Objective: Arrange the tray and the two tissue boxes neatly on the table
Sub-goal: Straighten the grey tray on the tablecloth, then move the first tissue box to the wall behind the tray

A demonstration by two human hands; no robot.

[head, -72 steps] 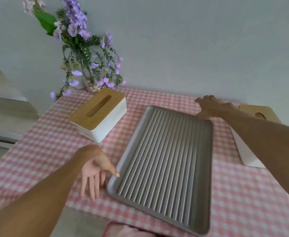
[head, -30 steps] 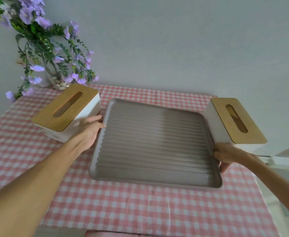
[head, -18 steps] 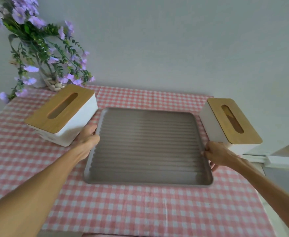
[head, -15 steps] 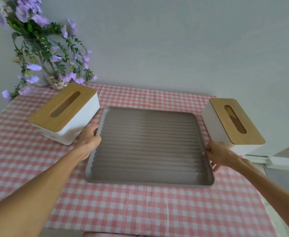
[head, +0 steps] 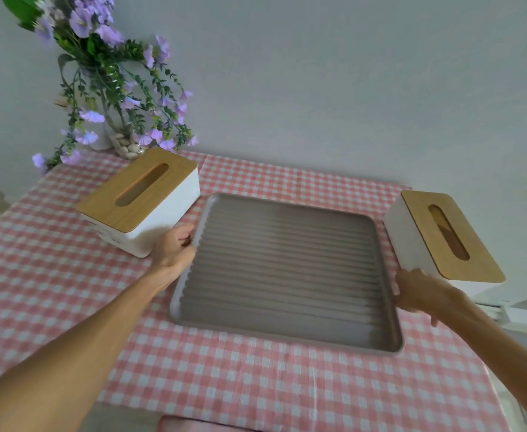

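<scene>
A grey ribbed tray (head: 284,269) lies flat in the middle of the table, its long sides running left to right. My left hand (head: 175,247) grips its left rim and my right hand (head: 418,289) grips its right rim. One white tissue box (head: 140,201) with a wooden slotted lid stands at an angle just left of the tray, close to my left hand. The other tissue box (head: 443,238), same make, stands right of the tray near the table's right edge, just beyond my right hand.
A pink and white checked cloth (head: 256,385) covers the table. A glass vase of purple flowers (head: 116,98) stands at the back left corner against the grey wall. A white ledge (head: 505,310) lies past the table's right edge.
The tray has swung from a diagonal lie to square with the table. Both hands moved onto its left and right rims and stay gripped there.
</scene>
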